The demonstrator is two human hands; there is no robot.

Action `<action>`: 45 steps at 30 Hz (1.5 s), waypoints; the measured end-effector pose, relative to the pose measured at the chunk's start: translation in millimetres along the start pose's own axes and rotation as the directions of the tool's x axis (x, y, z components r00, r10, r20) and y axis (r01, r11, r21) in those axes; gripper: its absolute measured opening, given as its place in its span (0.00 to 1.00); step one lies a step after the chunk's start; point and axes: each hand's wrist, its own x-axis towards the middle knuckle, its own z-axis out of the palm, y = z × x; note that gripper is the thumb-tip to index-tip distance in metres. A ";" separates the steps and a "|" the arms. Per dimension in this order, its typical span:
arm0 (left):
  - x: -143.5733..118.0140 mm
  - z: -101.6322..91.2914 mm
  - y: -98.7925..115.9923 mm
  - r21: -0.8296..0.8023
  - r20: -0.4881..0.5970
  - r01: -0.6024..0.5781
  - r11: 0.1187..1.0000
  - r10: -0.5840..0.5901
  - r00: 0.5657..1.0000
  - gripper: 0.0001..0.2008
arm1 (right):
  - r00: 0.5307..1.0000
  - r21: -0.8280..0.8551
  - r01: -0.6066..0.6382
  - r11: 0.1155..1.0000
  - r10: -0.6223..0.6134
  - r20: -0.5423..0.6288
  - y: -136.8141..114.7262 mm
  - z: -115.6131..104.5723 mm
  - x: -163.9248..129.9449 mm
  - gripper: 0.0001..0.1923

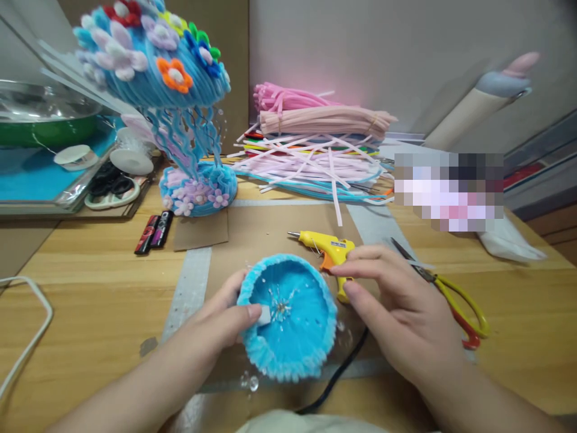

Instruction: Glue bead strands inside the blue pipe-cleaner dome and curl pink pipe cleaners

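Observation:
My left hand [220, 322] holds a round blue pipe-cleaner bowl [293, 337] by its left rim, hollow side up, with the thumb pressing a small white piece [264, 314] inside it. Thin wires and clear beads [282, 308] sit at the bowl's centre. My right hand [401, 307] rests to the right of the bowl, fingers curled over the handle of a yellow glue gun [327, 248] lying on the cardboard. Whether the fingers grip the gun is unclear.
Yellow-handled scissors [455, 300] lie right of my right hand. A finished blue pipe-cleaner piece with flowers [180, 108] stands at the back left. Stacked pipe cleaners [315, 138] lie at the back centre. Two dark tubes [153, 233] lie on the wooden table [90, 288]. A white cable [31, 325] loops at the left.

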 end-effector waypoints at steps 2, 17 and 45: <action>0.8 0.5 4.3 -0.034 -0.063 -0.055 0.998 0.053 0.997 0.31 | 0.998 0.062 -0.059 0.996 0.058 0.030 6.8 2.7 -0.2 0.10; 7.9 -3.5 5.2 -0.138 -0.050 -0.154 0.978 0.149 0.988 0.31 | 0.965 0.092 -0.242 0.966 0.230 0.126 17.3 5.2 3.9 0.13; -13.4 -31.5 20.9 0.370 0.095 -0.197 0.908 0.174 0.980 0.11 | 0.646 0.692 -0.720 0.052 0.415 0.641 5.9 18.2 -2.8 0.16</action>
